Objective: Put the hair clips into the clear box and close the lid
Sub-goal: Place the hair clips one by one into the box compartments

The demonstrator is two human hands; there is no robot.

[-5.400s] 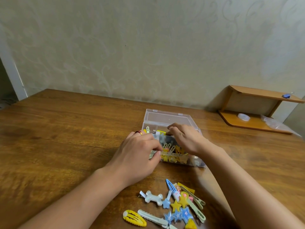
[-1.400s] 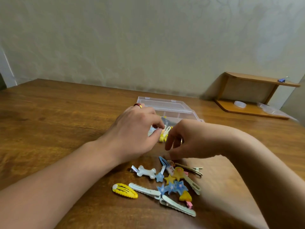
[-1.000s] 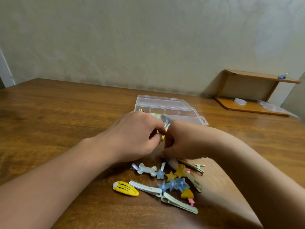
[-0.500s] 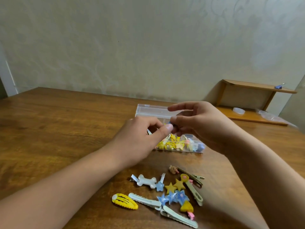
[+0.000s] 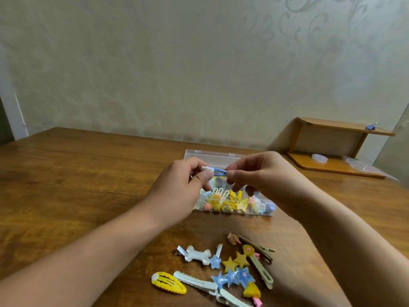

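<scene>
A blue hair clip (image 5: 218, 171) with a white end is held level above the clear box (image 5: 234, 206). My left hand (image 5: 183, 189) pinches its white end and my right hand (image 5: 261, 173) pinches its blue end. The box stands open, its lid (image 5: 212, 155) lying flat behind it, with several yellow and pastel clips inside. On the table in front lies a pile of loose clips: a white bone clip (image 5: 197, 255), a yellow snap clip (image 5: 168, 285), blue star clips (image 5: 234, 278), a yellow star clip (image 5: 230, 263) and long pale clips (image 5: 197, 282).
The wooden table (image 5: 77, 185) runs back to a patterned wall. A small wooden shelf (image 5: 332, 147) stands at the back right with a white roll (image 5: 319, 157), a plastic bag (image 5: 363, 167) and a blue binder clip (image 5: 371, 126) on it.
My right hand picked the blue clip from the pile and lifted it over the box. My left hand came up and now pinches its other end.
</scene>
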